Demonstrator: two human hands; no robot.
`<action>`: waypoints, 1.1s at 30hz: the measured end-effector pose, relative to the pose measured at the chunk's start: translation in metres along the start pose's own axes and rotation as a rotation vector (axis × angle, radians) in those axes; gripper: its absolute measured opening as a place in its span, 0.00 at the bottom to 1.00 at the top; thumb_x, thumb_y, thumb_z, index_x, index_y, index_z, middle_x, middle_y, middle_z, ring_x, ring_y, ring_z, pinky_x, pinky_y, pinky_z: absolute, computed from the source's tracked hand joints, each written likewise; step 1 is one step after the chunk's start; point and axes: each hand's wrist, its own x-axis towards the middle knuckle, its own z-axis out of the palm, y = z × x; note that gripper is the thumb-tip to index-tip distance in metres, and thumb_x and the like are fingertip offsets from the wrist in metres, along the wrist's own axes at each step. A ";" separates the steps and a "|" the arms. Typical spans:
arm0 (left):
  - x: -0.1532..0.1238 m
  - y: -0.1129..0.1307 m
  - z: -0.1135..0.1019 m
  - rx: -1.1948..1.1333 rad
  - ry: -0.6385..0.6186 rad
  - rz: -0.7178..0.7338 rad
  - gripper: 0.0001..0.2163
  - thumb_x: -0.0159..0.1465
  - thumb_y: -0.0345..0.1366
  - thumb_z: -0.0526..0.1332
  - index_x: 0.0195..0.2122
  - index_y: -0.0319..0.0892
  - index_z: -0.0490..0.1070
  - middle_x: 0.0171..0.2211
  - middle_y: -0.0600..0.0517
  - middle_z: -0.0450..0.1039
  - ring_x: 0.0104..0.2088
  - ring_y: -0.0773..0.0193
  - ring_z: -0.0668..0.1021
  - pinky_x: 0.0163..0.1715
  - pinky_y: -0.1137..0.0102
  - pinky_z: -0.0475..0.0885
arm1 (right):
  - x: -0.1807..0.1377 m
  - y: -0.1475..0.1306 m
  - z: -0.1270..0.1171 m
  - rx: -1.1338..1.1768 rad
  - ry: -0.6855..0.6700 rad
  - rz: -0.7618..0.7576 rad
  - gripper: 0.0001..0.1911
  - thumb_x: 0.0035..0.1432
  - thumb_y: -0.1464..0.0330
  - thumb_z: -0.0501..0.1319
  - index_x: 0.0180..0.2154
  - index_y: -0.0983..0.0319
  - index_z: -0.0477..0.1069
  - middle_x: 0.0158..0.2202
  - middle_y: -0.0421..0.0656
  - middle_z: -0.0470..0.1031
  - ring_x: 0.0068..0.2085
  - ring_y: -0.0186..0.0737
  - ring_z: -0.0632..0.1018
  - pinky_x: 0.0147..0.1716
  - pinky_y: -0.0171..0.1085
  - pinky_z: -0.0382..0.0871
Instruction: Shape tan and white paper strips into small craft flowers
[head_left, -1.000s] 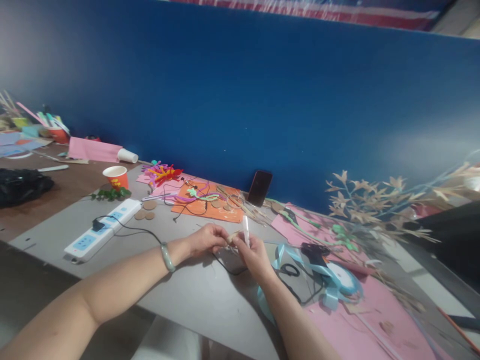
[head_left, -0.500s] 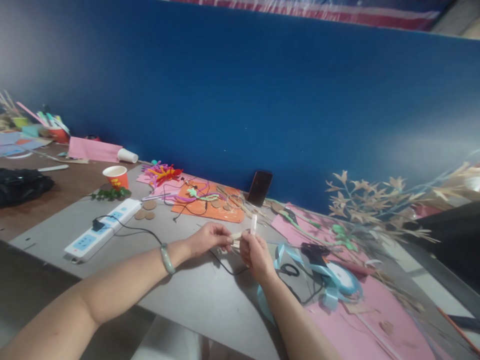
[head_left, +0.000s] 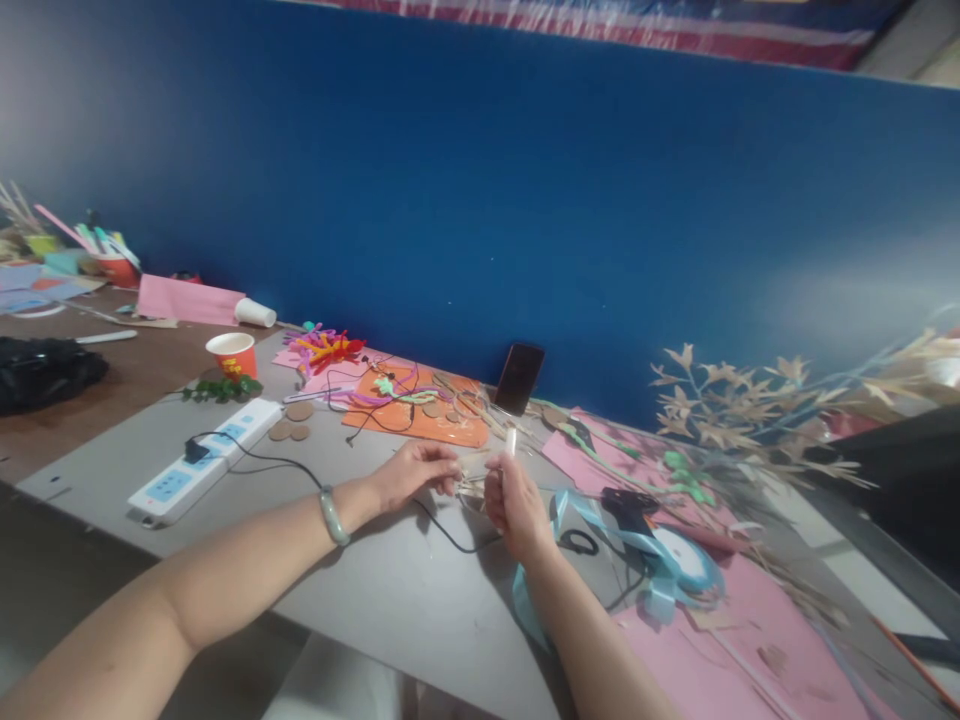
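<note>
My left hand (head_left: 416,474), with a pale green bangle (head_left: 334,516) on the wrist, is held over the grey board with thumb and fingertips pinched together. Whatever is between them is too small to make out. Just to the right, my right hand (head_left: 517,508) is closed around a short white stick (head_left: 511,441) that points up out of the fist. Thin straw-coloured strips (head_left: 472,488) lie in the gap between both hands, partly hidden by the fingers. A black cable (head_left: 450,541) runs beneath the hands.
A white power strip (head_left: 206,462) with a plug lies left, near a red paper cup (head_left: 234,357). Behind stand a phone (head_left: 519,378) and an orange sheet (head_left: 420,428) with cords. Right are blue ribbon (head_left: 574,505), a ribbon spool (head_left: 686,558), pink paper (head_left: 750,635) and dried stems (head_left: 720,400).
My left hand has drawn slightly left, widening the gap to my right hand. The pale piece that spanned the fingertips no longer shows there. My right hand has turned a little, still holding the white stick.
</note>
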 end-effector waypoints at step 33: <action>-0.001 -0.005 0.000 0.182 -0.016 -0.046 0.17 0.51 0.47 0.67 0.27 0.35 0.70 0.23 0.51 0.72 0.20 0.72 0.72 0.21 0.76 0.65 | -0.006 0.007 0.005 -0.410 -0.072 -0.199 0.18 0.58 0.54 0.53 0.24 0.59 0.56 0.14 0.31 0.55 0.16 0.29 0.56 0.17 0.31 0.50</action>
